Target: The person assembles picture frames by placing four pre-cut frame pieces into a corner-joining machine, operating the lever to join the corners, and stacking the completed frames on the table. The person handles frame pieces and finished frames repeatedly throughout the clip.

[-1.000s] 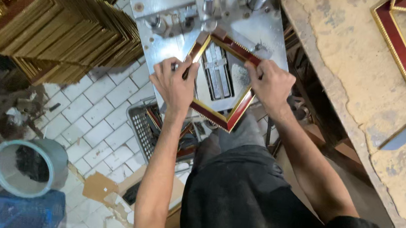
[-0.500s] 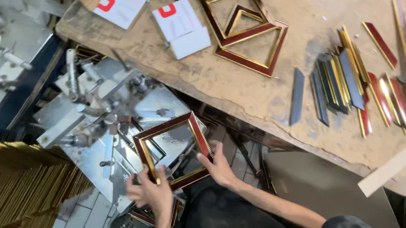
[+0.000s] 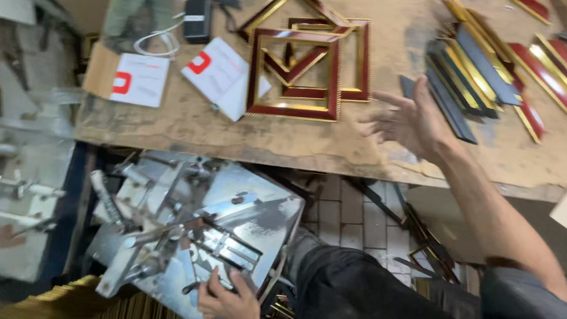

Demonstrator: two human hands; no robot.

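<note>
A square red frame [image 3: 295, 75] with gold edging lies flat on the worn wooden counter [image 3: 244, 139], topping a loose pile of similar frames. Just to its right, the right hand [image 3: 406, 122] hovers above the counter, fingers spread, holding nothing. Left of the pile lie two white paper packets [image 3: 219, 75] with red marks. Lower down, the left hand [image 3: 230, 303] rests, fingers spread, on a metal frame-joining machine [image 3: 202, 234].

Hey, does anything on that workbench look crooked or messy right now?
Yes. The finished frames lie in a loose overlapping pile, one turned diamond-wise under the square red-and-gold one. The cut moulding strips are fanned unevenly. The right hand hovers open above the bench; the left hand rests on the metal machine.
</note>
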